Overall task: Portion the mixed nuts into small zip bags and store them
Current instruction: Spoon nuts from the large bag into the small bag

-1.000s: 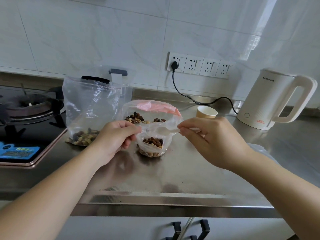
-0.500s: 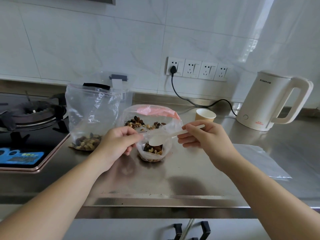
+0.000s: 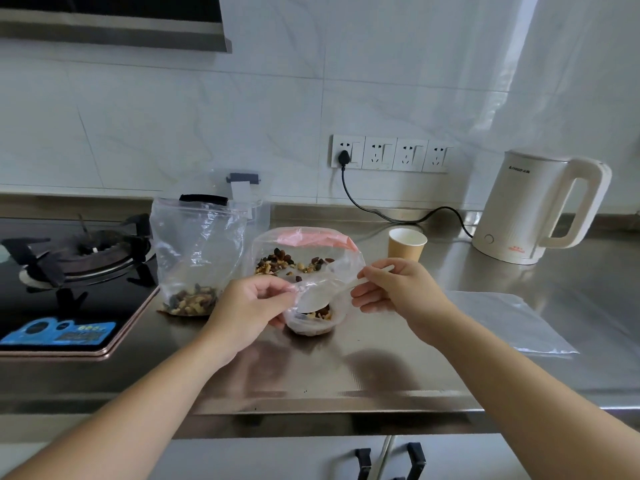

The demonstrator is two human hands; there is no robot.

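Dipped lower now, spoon in right hand's grip; left hand pinches small bag.

Left hand: centre of the frame; the near rim of the small bag is pinched.
Right hand: right of centre; a white spoon is held by its handle, the bowl tipped down into the small bag's mouth.
Small bag: seen upright on the counter, nuts at its bottom.
Pink-edged bag: just behind, open, nuts inside.
Big bag: left of centre, upright, nuts at the bottom.
Cup: behind the right hand.
Kettle: right, by the wall.
Flat bag: laid on the counter, right.
Stove: left.
Sockets: on the wall, one plugged.
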